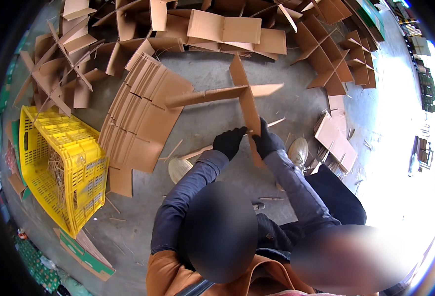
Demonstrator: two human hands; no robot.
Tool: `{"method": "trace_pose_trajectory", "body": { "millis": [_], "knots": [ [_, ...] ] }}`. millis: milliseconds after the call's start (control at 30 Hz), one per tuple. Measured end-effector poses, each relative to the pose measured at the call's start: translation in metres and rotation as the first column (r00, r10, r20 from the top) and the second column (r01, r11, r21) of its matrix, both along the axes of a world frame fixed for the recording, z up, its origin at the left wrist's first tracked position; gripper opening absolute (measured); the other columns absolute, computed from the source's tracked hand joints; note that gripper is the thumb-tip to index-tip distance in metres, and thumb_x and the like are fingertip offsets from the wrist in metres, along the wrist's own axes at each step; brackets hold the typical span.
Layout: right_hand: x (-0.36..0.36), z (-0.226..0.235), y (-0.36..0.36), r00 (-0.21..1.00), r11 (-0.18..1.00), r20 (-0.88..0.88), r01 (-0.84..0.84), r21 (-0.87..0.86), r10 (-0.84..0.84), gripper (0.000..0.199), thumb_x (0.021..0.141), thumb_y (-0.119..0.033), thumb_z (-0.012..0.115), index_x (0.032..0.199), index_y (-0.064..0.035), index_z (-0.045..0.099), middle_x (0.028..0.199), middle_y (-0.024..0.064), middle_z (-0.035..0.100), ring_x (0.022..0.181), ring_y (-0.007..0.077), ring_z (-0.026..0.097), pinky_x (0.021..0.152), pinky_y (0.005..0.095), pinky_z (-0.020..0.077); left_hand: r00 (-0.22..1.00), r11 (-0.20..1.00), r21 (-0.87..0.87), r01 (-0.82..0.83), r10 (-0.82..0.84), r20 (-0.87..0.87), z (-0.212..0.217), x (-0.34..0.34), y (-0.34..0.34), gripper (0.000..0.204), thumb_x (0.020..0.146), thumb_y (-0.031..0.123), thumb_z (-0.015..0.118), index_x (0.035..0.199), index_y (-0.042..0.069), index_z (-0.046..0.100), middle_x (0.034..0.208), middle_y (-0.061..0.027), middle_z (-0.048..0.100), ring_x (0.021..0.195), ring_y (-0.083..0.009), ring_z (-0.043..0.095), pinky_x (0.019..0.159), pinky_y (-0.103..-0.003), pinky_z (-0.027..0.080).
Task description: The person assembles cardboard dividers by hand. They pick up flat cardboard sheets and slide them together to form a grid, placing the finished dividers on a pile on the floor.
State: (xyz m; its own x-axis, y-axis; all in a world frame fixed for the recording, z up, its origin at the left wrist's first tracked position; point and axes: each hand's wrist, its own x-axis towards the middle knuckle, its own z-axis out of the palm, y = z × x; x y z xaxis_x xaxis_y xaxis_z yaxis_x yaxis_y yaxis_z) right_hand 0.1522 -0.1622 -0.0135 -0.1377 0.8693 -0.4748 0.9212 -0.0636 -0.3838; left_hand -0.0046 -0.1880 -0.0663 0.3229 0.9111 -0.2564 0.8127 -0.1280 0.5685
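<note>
A brown cardboard divider (249, 106) stands in front of me, its long panel crossed by another panel (207, 95) at the far part. My right hand (267, 141), in a black glove, is closed on the near part of the long panel. Just left of that panel, my left hand (229, 142), also black-gloved, is closed round a narrow cardboard piece (198, 152) seen nearly edge-on. That piece appears to pass across the long panel and show again on its right side. The fingertips of my left hand are partly hidden by the panel's edge.
Overlapping flat cardboard sheets (146, 106) lie left on the grey floor. A yellow plastic crate (87, 170) with cardboard scraps tips on its side beyond them. Assembled dividers (326, 54) crowd the far side. More sheets (336, 140) lie right, near my shoe (298, 150).
</note>
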Motion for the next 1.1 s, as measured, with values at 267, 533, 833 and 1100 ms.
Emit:
{"method": "trace_pose_trajectory", "body": {
  "millis": [267,533,833,1100],
  "knots": [
    [0.004,-0.056,-0.062,0.981,0.995,0.168,0.101,-0.009,-0.098,0.080,0.088,-0.033,0.050,0.144,-0.0138,-0.003,0.078,0.0226,0.064,0.068,0.0392,0.063,0.059,0.0500,0.0460,0.987,0.993,0.116,0.019,-0.037,0.154,0.001,0.008,-0.019,0.020,0.088,0.024,0.050,0.103,0.014,0.059,0.092,-0.0082,0.065,0.077,-0.0280,0.064,0.066,-0.043,0.052],
    [0.022,-0.057,-0.052,0.941,0.974,0.336,0.096,-0.207,-0.022,0.084,0.087,-0.030,0.052,0.144,-0.0128,-0.008,0.079,0.0203,0.066,0.069,0.0371,0.064,0.059,0.0476,0.0466,0.545,0.449,0.565,-0.692,0.838,0.001,-0.013,-0.201,-0.003,0.044,0.072,0.026,0.075,0.105,0.008,0.052,0.101,-0.0099,0.058,0.095,-0.0289,0.057,0.074,-0.040,0.048],
    [0.053,0.015,-0.025,0.957,0.996,0.278,0.086,0.019,-0.088,0.066,0.080,-0.037,0.065,0.134,-0.0133,0.035,0.095,0.0183,0.065,0.086,0.0330,0.064,0.071,0.0415,0.0492,0.663,0.717,0.405,-0.568,0.690,-0.291,0.001,-0.248,-0.027,0.037,0.067,0.029,0.078,0.089,0.007,0.057,0.090,-0.0100,0.057,0.086,-0.0287,0.056,0.072,-0.041,0.046],
    [-0.073,0.068,0.038,0.442,0.931,-0.852,0.342,-0.130,-0.282,0.050,0.082,-0.026,0.068,0.121,-0.0013,0.048,0.103,0.0143,0.061,0.091,0.0209,0.060,0.074,0.0303,0.0482,0.338,0.672,-0.106,-0.733,0.495,0.800,0.104,-0.121,0.001,0.024,0.092,0.015,0.053,0.110,0.000,0.057,0.101,-0.0125,0.063,0.093,-0.0186,0.059,0.080,-0.028,0.046]
  ]
}}
